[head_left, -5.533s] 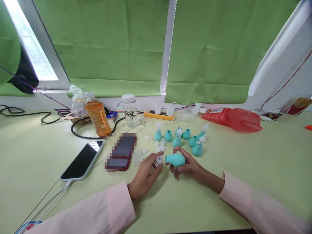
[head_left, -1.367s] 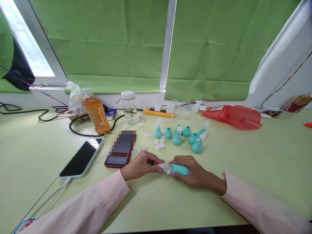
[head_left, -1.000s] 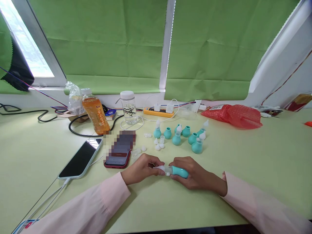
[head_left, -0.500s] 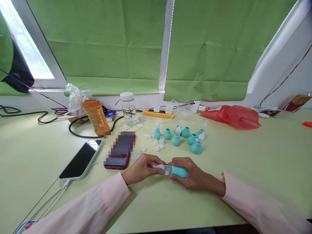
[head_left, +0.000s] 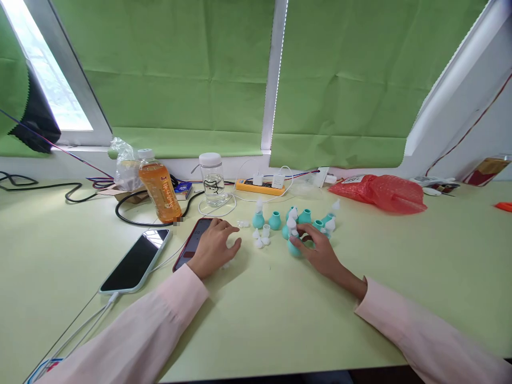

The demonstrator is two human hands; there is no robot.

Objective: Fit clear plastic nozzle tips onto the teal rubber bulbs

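Note:
My right hand [head_left: 320, 255] grips a nasal aspirator [head_left: 295, 248], a teal bulb with a white tip, held upright among the others. Beside it stand several teal bulbs, such as a bare bulb [head_left: 274, 220] and a fitted aspirator [head_left: 258, 218] with a whitish tip. Over the red-cased phone [head_left: 196, 237] hovers or rests my left hand [head_left: 216, 246], fingers apart, with nothing visible in it. To its right lie small white tips [head_left: 259, 243] and a clear collar [head_left: 266, 230]. Some clear parts are mostly hidden beneath the left hand.
A second phone [head_left: 135, 261] with a white cable lies at left. Behind it lean an orange drink bottle [head_left: 160, 192] and a clear jar [head_left: 213, 184]. A yellow power strip [head_left: 256, 186] and a red bubble-wrap bag [head_left: 380, 193] line the back of the table.
My hands have come apart. The right hand has carried the aspirator forward and turned it upright beside the bulbs. The left has let go and moved left over the red-cased phone.

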